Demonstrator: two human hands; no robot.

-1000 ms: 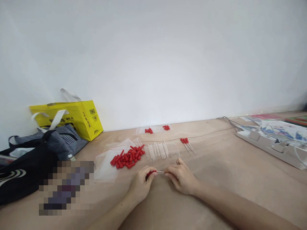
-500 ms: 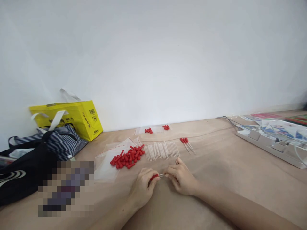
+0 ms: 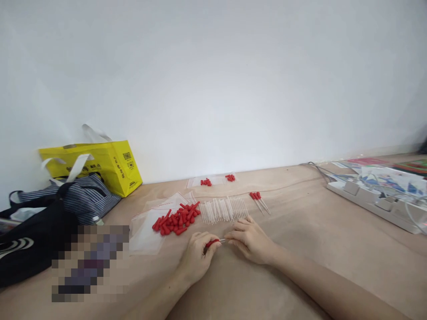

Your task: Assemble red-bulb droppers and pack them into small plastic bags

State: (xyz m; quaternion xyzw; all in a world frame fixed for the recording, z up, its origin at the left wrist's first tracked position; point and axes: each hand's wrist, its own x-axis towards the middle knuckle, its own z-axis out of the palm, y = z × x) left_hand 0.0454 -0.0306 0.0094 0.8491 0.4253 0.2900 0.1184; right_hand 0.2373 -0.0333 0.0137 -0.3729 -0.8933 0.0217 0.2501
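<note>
My left hand [image 3: 196, 258] is closed around a red rubber dropper bulb [image 3: 211, 243], its narrow end pointing right. A thin glass dropper tube [image 3: 223, 240] runs from that end to the fingertips of my right hand [image 3: 251, 242], which pinch it. How deep the tube sits in the bulb I cannot make out. Just beyond the hands lies a row of loose glass tubes [image 3: 223, 210]. To its left is a heap of red bulbs [image 3: 176, 221], partly on clear plastic bags [image 3: 143, 235]. Right of the row rest three droppers [image 3: 260, 202] with red bulbs on their tubes.
Near the wall lies a clear bag [image 3: 218, 181] with red bulbs and tubes. On the left stand a yellow bag [image 3: 123, 166], a striped bag [image 3: 90, 198] and a black bag [image 3: 40, 240]. A white power strip [image 3: 370, 204] with cables and papers lies at the right.
Both hands, with the bulb and tube between them, have shifted slightly away from me. My right fingers are less curled, and a little less tube shows between the hands.
</note>
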